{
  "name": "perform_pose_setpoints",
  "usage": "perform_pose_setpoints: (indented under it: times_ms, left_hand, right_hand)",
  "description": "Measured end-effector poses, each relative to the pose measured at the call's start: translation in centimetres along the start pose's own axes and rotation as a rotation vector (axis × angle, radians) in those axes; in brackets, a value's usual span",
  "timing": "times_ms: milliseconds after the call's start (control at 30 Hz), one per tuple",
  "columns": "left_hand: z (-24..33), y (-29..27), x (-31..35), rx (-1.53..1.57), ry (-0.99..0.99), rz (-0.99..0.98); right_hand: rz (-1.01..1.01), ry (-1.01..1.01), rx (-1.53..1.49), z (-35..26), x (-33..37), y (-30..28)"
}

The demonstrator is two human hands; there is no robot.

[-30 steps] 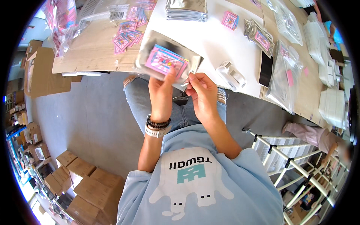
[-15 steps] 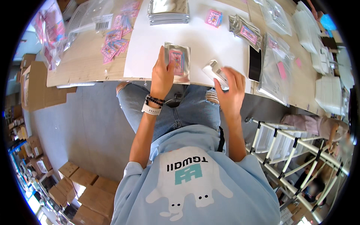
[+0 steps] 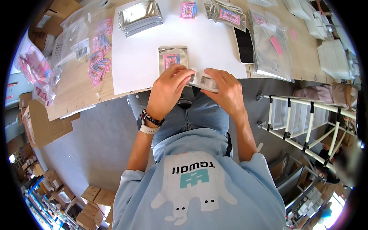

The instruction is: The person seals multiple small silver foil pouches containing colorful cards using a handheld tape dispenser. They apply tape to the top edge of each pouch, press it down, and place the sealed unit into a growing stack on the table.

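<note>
In the head view, the small white plastic tape dispenser (image 3: 198, 79) is between the hands near the front edge of the white sheet (image 3: 141, 61) on the pale wooden tabletop (image 3: 69, 100). The right hand (image 3: 230, 92) grips its body, thumb on one side and fingers on the other; the left hand (image 3: 165, 89) has its fingers drawn together at the dispenser's left end (whether they pinch a strip of tape is too small to tell). Good handling here seems to call for a steady right grip, a low, even pull from the left, and a crisp tear against the cutting edge. The shiny silver foil pouch (image 3: 173, 50), with the pink-bordered picture card (image 3: 171, 60) on or in it, lies just beyond the left fingers, so the wrist should best avoid nudging it askew.
</note>
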State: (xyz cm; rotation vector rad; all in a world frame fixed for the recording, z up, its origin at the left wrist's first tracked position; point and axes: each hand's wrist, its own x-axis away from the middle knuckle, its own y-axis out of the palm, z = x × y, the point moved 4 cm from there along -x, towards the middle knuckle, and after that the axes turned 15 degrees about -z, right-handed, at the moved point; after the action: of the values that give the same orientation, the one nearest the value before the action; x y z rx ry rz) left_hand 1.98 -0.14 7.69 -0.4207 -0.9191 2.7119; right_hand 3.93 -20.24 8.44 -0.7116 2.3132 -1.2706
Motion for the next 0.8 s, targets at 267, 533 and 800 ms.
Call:
perform_pose_setpoints:
  times_ms: [267,533,800]
  left_hand:
    - [1.7,0.2,0.7,-0.208,0.069,-0.102]
    - [1.0,0.0,1.5,-0.152,0.028,-0.128]
    - [0.8,-1.3,2.8,-0.126,-0.024,-0.128]
  right_hand:
    - [-0.059,-0.002,0.106,-1.9,1.2,-1.0]
    - [-0.109,-0.089,0.168,-2.9,0.3,-0.7]
    - [-0.173,-0.196,0.177,-3.8,-1.2,0.2]
